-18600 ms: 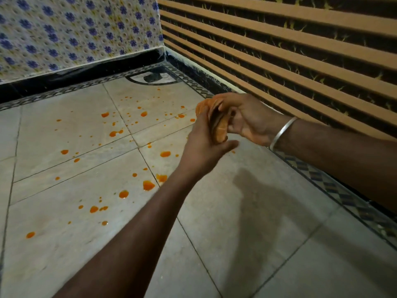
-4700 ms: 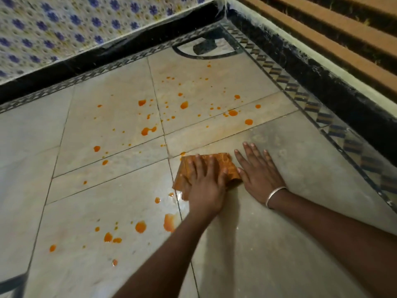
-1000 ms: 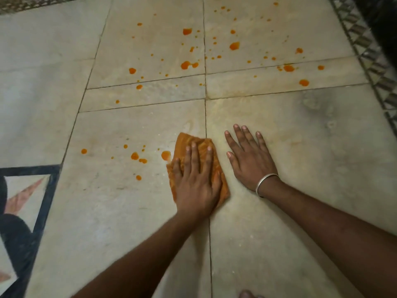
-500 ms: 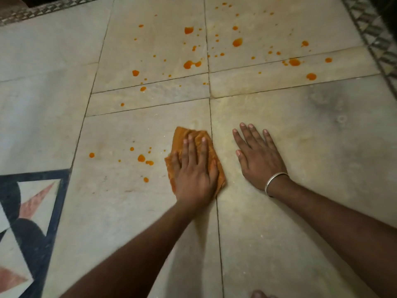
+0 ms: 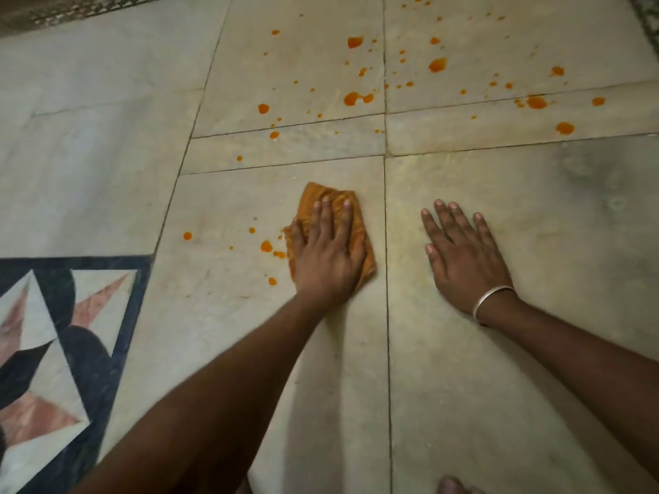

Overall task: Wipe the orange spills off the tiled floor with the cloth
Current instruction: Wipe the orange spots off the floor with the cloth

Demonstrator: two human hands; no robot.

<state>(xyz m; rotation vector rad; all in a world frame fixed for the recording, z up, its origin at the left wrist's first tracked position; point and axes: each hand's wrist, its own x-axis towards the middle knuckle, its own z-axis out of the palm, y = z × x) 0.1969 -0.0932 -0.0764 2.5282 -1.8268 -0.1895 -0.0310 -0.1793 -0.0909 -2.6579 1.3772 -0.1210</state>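
Observation:
An orange-stained cloth [image 5: 315, 197] lies flat on the pale tiled floor [image 5: 499, 351], just left of a grout line. My left hand [image 5: 328, 258] presses down on it with flat fingers and covers most of it. Small orange spills [image 5: 266, 246] sit right beside the cloth's left edge, one of them touching it. Several more orange spills [image 5: 353, 98] dot the tiles farther ahead, spreading to the right. My right hand [image 5: 463, 258], with a silver bangle [image 5: 494, 297] on the wrist, rests palm down on the bare tile to the right, fingers spread, holding nothing.
A dark-bordered inlay with pink and white triangles [image 5: 53, 333] fills the floor at the lower left. A patterned border strip [image 5: 89, 8] runs along the top left. A toe [image 5: 451, 486] shows at the bottom edge.
My left hand has slid the cloth leftward off the grout line, and the larger spot beside it is gone. My right hand stays planted on the tile.

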